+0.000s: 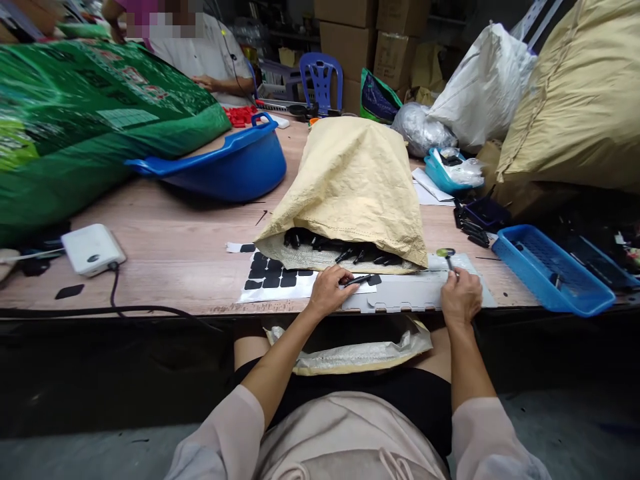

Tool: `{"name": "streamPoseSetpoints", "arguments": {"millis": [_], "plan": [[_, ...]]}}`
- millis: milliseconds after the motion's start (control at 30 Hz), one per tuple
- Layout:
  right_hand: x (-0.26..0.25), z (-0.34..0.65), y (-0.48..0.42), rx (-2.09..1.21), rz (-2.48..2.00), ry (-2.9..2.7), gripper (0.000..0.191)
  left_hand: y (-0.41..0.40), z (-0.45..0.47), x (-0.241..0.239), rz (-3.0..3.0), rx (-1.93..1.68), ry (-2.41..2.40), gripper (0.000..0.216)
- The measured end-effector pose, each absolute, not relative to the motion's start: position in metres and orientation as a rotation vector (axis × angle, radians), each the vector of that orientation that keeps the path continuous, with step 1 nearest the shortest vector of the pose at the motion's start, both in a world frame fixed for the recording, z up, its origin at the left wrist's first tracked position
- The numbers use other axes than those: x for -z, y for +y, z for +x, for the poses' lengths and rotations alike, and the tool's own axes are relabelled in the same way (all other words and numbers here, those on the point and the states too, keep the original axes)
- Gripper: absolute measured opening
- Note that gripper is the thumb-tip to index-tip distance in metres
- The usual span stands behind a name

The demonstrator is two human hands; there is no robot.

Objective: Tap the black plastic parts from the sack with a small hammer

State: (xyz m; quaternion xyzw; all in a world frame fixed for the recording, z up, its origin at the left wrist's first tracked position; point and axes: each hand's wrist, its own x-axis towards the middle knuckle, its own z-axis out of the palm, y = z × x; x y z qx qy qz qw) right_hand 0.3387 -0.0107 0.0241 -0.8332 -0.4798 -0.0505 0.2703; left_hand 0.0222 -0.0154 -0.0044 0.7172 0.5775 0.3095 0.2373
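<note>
My left hand (330,291) is closed round a slim black stick-like piece (359,280) at the table's front edge. Under it lies a white sheet (250,293) bearing rows of black rounded-square stickers (273,270). To the right, my right hand (462,297) grips a small tool (446,254) with a yellowish-green rounded head; its exact kind is unclear. A grey-white flat board (405,297) stretches between my hands. Just behind them lies a tan woven sack (360,180), its mouth towards me, with several black slim pieces (345,255) inside.
An open sack (350,360) rests on my lap below the edge. Blue basin (235,167), green sack (100,127) and white box with cable (93,249) stand left. A blue basket (550,270) and large tan sack (575,100) are right. Another person (200,60) sits opposite.
</note>
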Motion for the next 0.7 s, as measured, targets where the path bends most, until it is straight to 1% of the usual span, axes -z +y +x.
{"name": "streamPoseSetpoints", "arguments": {"millis": [67,100,167,267,367,533,700], "plan": [[-0.029,0.329,-0.024,0.155,-2.061,-1.278,0.038,-0.017,0.023,0.002,1.965,-0.841,1.587,0.01],[-0.032,0.321,-0.032,0.115,-1.961,-1.306,0.04,-0.017,0.022,0.001,1.965,-0.84,1.585,0.01],[-0.035,0.299,-0.049,-0.059,-1.783,-1.4,0.044,-0.017,0.021,0.0,1.964,-0.844,1.576,0.011],[-0.037,0.261,-0.069,-0.336,-1.524,-1.616,0.041,-0.015,0.019,0.002,1.945,-0.833,1.551,0.013],[-0.036,0.232,-0.078,-0.461,-1.364,-1.775,0.039,-0.011,0.019,0.005,1.891,-0.829,1.537,0.016],[-0.03,0.211,-0.081,-0.402,-1.315,-1.863,0.041,-0.01,0.02,0.002,1.838,-0.827,1.537,0.018],[-0.02,0.204,-0.081,-0.352,-1.424,-1.973,0.044,-0.012,0.021,-0.001,1.842,-0.836,1.547,0.012]]}}
